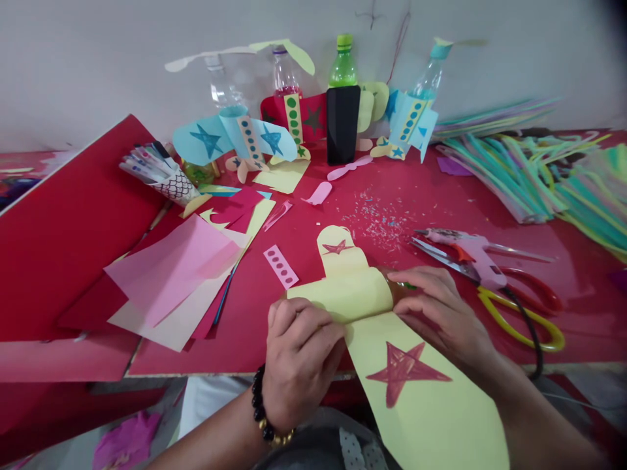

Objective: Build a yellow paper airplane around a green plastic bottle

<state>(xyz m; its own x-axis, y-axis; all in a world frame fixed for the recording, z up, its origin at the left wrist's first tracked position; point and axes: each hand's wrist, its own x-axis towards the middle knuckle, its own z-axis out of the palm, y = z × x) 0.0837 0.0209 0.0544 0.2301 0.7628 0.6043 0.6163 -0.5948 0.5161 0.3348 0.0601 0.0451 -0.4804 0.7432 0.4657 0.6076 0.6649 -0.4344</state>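
A pale yellow paper piece (337,297) is curled into a tube at the table's front edge. Its long rounded flap (441,424) with a red-brown star hangs toward me, and a smaller starred flap (337,245) points away. My left hand (304,346), with a beaded bracelet, is closed on the tube's left end. At the right end, my right hand (441,313) has its fingertips against the paper edge. Something clear with a bit of green shows there, mostly hidden by the fingers. A pink strip with dark dots (281,266) lies just beyond my left hand.
Scissors (490,294) and a pink glue gun (470,251) lie at right. Paper sheets (171,267) and a pen holder (176,183) are at left. Decorated bottles (426,85) and a black upright object (343,124) stand behind. Pipe cleaners (514,170) are piled at far right.
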